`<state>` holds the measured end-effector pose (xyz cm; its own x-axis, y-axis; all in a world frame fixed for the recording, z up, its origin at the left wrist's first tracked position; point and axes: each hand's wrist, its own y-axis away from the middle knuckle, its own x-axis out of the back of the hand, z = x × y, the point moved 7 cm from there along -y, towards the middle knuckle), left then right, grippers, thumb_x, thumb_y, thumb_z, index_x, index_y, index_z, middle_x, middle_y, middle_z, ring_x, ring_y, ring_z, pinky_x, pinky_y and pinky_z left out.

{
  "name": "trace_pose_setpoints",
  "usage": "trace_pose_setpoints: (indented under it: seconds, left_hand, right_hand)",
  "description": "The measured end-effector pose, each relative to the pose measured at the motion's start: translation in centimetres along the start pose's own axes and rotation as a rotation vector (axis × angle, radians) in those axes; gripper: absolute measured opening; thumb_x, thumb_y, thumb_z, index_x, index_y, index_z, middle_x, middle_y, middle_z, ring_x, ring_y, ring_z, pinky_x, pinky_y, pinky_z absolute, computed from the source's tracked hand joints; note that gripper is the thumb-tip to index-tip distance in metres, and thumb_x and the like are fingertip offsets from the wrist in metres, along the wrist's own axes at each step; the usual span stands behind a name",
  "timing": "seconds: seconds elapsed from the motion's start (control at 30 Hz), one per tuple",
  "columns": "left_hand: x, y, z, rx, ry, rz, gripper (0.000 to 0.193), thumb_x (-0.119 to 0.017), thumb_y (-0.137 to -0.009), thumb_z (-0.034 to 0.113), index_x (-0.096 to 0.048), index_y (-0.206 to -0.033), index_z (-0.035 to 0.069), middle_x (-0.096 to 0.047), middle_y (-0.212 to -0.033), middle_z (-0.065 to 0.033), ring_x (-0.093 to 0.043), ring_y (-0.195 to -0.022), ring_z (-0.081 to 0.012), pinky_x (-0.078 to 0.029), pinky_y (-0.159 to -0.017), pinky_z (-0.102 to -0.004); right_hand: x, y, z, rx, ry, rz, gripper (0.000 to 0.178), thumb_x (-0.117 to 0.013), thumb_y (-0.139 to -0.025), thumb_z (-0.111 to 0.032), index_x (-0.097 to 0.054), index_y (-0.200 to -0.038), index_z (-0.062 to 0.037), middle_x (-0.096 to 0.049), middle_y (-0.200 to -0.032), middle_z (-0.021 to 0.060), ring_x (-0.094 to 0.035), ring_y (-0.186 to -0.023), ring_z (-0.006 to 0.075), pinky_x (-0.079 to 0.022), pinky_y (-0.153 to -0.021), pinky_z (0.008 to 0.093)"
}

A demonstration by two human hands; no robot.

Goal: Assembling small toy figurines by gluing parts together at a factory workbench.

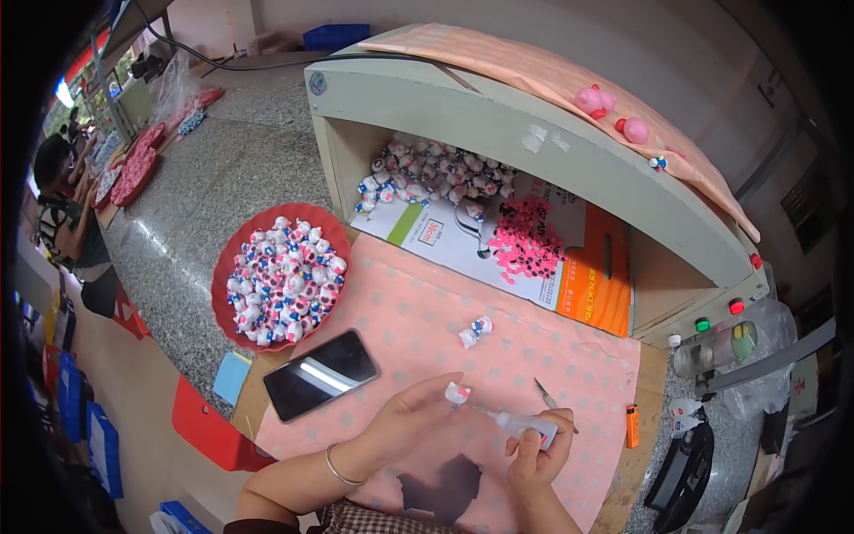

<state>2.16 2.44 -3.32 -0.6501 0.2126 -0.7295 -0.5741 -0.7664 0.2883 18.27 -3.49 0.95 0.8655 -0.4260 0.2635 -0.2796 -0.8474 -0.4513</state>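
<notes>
Between the fingertips of my left hand [411, 414] is a small white figurine [457, 393] with a pink patch. My right hand [544, 458] grips a small translucent squeeze bottle [532, 431], its thin nozzle pointing left, close to the figurine. A slim pointed metal tool [543, 392], probably tweezers, sticks out past the right fingers; whether it is held or lies on the cloth I cannot tell. Beyond the hands, white-and-blue figurines [476, 331] lie on the pink dotted cloth [409, 294]. A black phone [320, 374] rests left of my left hand.
At the left stands a red basin [220, 298] heaped with figurines. Inside the open-fronted booth [498, 116] are more figurines [436, 173] and small pink pieces [527, 240]. An orange lighter [632, 426] and black pouch [683, 476] lie right. Another person [71, 205] sits far left.
</notes>
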Motion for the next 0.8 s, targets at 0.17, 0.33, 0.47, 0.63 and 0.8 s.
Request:
trace_pose_setpoints:
  seconds: [0.17,0.33,0.47,0.63,0.8]
  left_hand:
    - [-0.2,-0.1,0.1,-0.015,-0.021,-0.016,0.039,-0.046,-0.085,0.002,-0.041,-0.123,0.007,-0.050,-0.114,-0.0043,-0.049,-0.103,-0.0121,-0.042,-0.087,-0.0265]
    - [-0.7,-0.6,0.2,0.011,0.047,-0.063,0.038,-0.045,-0.085,0.002,-0.040,-0.123,0.007,-0.049,-0.117,-0.0061,-0.048,-0.105,-0.0131,-0.041,-0.087,-0.0266]
    - [-0.5,-0.5,0.1,0.015,0.118,-0.083,0.039,-0.045,-0.086,0.004,-0.039,-0.124,0.006,-0.047,-0.118,-0.0084,-0.046,-0.108,-0.0174,-0.037,-0.091,-0.0314]
    - [-0.9,0.0,0.4,0.024,0.115,-0.049,0.038,-0.045,-0.085,0.002,-0.040,-0.123,0.007,-0.049,-0.117,-0.0100,-0.050,-0.104,-0.0179,-0.041,-0.087,-0.0282]
    - [-0.3,1.1,1.3,-0.002,0.100,-0.021,0.038,-0.045,-0.085,0.003,-0.041,-0.123,0.007,-0.048,-0.118,-0.0121,-0.050,-0.104,-0.0192,-0.041,-0.088,-0.0287]
  right_hand:
    - [0.2,-0.9,0.1,-0.347,-0.505,0.211,0.019,-0.046,-0.084,-0.013,-0.037,-0.096,-0.0004,-0.041,-0.090,0.0080,-0.049,-0.063,0.0113,-0.045,-0.039,0.0219]
    - [1.1,-1.9,-0.3,-0.567,-0.606,0.197,0.022,-0.050,-0.079,-0.002,-0.042,-0.100,0.0011,-0.050,-0.091,0.0107,-0.055,-0.072,0.0156,-0.053,-0.052,0.0288]
    - [2.4,-2.3,-0.1,-0.610,-0.611,0.035,0.021,-0.049,-0.078,0.001,-0.042,-0.098,0.0005,-0.052,-0.082,0.0091,-0.056,-0.072,0.0155,-0.052,-0.050,0.0286]
    - [0.8,-7.1,1.0,-0.443,-0.215,-0.190,0.007,-0.052,-0.077,-0.002,-0.048,-0.083,-0.0010,-0.053,-0.073,0.0063,-0.054,-0.065,0.0125,-0.047,-0.051,0.0238]
    - [-3.3,-14.3,4.8,-0.117,0.288,-0.082,0.008,-0.053,-0.076,-0.003,-0.053,-0.084,-0.0014,-0.054,-0.075,0.0085,-0.055,-0.065,0.0155,-0.045,-0.054,0.0269]
